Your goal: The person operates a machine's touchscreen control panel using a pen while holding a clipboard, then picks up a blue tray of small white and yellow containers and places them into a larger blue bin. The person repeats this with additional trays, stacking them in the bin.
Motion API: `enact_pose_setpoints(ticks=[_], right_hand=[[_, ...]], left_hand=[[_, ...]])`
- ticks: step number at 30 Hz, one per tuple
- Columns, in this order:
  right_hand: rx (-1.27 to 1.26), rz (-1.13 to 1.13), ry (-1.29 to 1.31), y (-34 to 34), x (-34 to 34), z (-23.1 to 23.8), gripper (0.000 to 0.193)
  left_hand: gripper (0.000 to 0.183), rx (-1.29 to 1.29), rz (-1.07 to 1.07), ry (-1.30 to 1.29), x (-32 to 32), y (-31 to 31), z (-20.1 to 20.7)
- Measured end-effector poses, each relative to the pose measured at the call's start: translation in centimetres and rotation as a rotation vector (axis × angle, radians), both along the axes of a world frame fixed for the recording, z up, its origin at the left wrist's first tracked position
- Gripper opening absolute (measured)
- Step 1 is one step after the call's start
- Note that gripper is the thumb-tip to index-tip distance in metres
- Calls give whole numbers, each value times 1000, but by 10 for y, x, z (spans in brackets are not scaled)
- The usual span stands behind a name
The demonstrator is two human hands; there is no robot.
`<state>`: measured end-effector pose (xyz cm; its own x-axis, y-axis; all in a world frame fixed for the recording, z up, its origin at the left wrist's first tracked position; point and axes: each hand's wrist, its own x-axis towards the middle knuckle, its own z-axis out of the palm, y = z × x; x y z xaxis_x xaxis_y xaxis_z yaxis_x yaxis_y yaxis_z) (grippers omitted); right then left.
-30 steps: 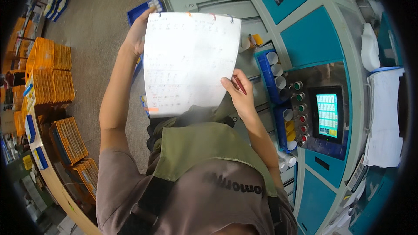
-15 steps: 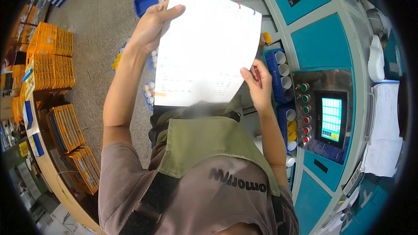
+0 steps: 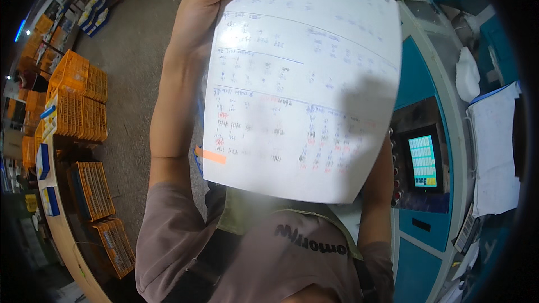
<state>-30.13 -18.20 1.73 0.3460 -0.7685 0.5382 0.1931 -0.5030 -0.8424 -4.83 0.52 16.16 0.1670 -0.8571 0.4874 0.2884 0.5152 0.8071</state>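
Note:
My left hand (image 3: 212, 1) grips the upper left edge of a white sheet of paper (image 3: 255, 73), thumb lying on its face. The sheet is large in view, tilted and bowed along its right side. Rows of blue, black and red handwriting cover it, with ruled lines between blocks. An orange sticky tab (image 3: 214, 157) marks its lower left corner. Behind the sheet's right side rises my right forearm (image 3: 376, 207); the hand itself is hidden by the paper, and the red pen is out of sight. A dark shadow falls across the sheet's right half.
To the right stands a teal and grey machine with a lit touch screen (image 3: 422, 160) and a column of buttons. White papers (image 3: 494, 151) hang beyond it. Orange plastic crates (image 3: 81, 101) are stacked at the left, by a wooden bench edge (image 3: 73, 241).
The sheet has come up closer and fills more of the view, its writing now readable as rows. My right hand, earlier at the right edge with a red pen, is now hidden behind it.

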Motion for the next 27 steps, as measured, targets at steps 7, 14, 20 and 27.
enact_pose_setpoints(ticks=[7,14,20,27], right_hand=[[-74,-53,94,-5,23,2,35],[-107,-86,139,-2,25,4,33],[-115,-120,136,-4,27,9,31],[-132,-148,102,-9,29,14,30]], left_hand=[[36,-6,-89,177,-32,-7,55],[42,-178,-465,262,-34,-15,70],[38,-164,-146,193,-35,36,35],[46,398,-185,366,-3,41,46]])
